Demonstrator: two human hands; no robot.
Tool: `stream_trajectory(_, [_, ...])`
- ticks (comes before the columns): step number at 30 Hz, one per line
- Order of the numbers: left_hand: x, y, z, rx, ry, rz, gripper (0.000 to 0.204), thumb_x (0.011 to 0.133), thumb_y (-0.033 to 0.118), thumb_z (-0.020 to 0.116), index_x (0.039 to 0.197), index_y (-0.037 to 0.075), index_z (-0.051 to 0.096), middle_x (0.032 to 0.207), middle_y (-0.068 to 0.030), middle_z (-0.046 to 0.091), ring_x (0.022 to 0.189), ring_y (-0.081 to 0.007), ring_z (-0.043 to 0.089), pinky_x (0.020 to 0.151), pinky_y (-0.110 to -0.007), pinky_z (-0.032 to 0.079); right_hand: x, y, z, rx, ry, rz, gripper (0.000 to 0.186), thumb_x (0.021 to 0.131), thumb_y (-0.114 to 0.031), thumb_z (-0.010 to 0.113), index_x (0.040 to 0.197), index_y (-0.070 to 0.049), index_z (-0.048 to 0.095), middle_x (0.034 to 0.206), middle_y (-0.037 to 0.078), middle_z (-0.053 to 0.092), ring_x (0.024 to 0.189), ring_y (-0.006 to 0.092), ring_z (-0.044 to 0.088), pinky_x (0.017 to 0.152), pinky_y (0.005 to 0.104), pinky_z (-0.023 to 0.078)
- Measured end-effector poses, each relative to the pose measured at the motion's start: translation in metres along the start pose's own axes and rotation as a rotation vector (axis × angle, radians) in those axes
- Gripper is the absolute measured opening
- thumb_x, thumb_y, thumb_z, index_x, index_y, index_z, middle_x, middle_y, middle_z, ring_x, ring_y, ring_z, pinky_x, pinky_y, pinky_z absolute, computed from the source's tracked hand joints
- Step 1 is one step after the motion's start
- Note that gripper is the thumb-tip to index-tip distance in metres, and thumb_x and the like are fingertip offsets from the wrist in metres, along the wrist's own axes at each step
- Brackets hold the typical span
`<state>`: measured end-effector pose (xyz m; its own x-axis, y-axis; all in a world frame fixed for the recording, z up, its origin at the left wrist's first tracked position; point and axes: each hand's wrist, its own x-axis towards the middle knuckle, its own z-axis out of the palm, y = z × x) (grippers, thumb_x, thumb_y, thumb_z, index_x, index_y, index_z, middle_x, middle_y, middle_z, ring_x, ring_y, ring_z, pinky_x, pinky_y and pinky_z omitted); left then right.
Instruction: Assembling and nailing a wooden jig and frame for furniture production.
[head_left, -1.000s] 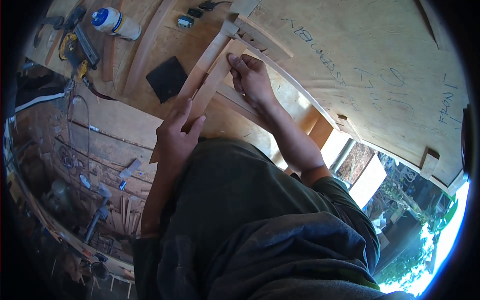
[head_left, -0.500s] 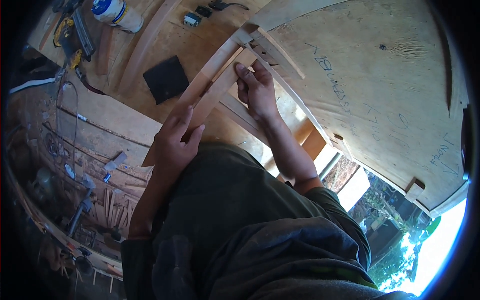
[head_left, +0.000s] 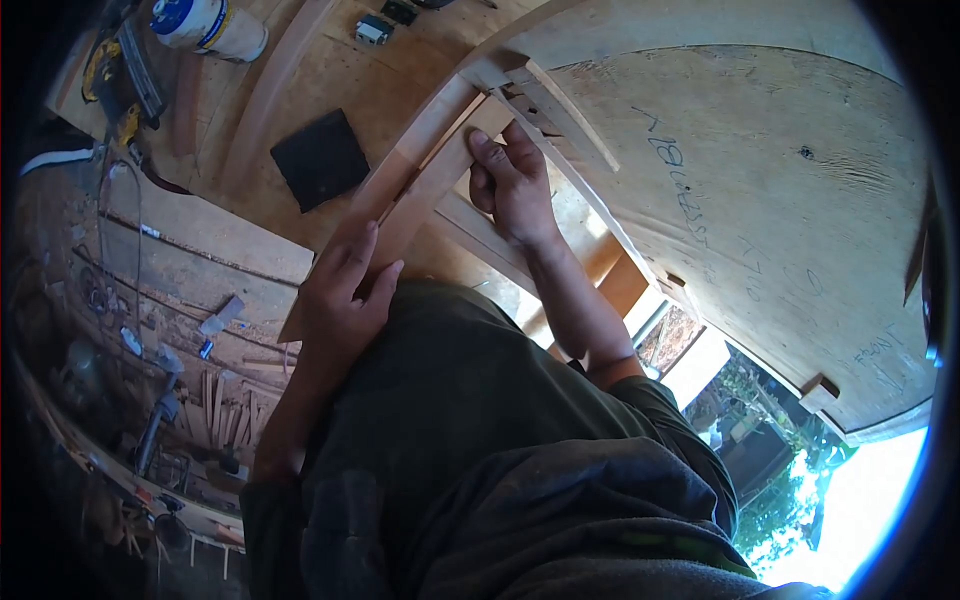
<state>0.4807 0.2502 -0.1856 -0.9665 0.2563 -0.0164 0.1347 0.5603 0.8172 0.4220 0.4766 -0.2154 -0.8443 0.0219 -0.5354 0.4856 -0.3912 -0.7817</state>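
The right hand point(head_left: 512, 190) pinches a wooden strip point(head_left: 432, 186) while the left hand point(head_left: 343, 292), thumb spread, seemingly steadies it along a frame point(head_left: 418, 136).

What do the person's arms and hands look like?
The left hand and right hand are bare: no gloves, and I can't see any rings, watch or bracelet. The forearms are bare too, below short, dark greenish sleeves that match the shirt.
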Motion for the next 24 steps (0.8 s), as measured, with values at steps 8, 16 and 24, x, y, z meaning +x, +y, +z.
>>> stream_trajectory(8, [-0.0002,-0.0009,0.0019,-0.020,-0.008,-0.019,0.048,0.078,0.004,0.076,0.124,-0.005,0.061,0.097,-0.0206,0.065,0.085,-0.0329,0.067,0.073,-0.038,0.054,0.0031,-0.0011,0.0007,-0.002,0.013,0.003,0.021,0.101,-0.014,0.055,0.121,-0.010,0.055,0.065,-0.004,0.049,0.047,0.0028,0.038,0.039,0.0180,0.029])
stream_trajectory(16, [-0.0005,-0.0003,0.0039,-0.007,-0.001,-0.020,0.050,0.078,0.004,0.076,0.125,-0.004,0.061,0.094,-0.0196,0.065,0.082,-0.0314,0.066,0.070,-0.037,0.054,0.0026,-0.0026,0.0008,0.028,-0.007,0.001,0.021,0.100,-0.014,0.055,0.121,-0.009,0.055,0.064,-0.003,0.048,0.045,0.0032,0.036,0.038,0.0184,0.027])
stream_trajectory(24, [-0.0010,0.0021,0.0031,-0.026,-0.009,-0.049,0.049,0.079,0.003,0.076,0.124,-0.006,0.061,0.092,-0.0193,0.065,0.078,-0.0300,0.066,0.068,-0.036,0.054,0.0024,-0.0017,0.0026,0.031,-0.001,-0.004,0.019,0.100,-0.014,0.056,0.119,-0.009,0.056,0.061,-0.003,0.048,0.043,0.0036,0.035,0.038,0.0192,0.026])
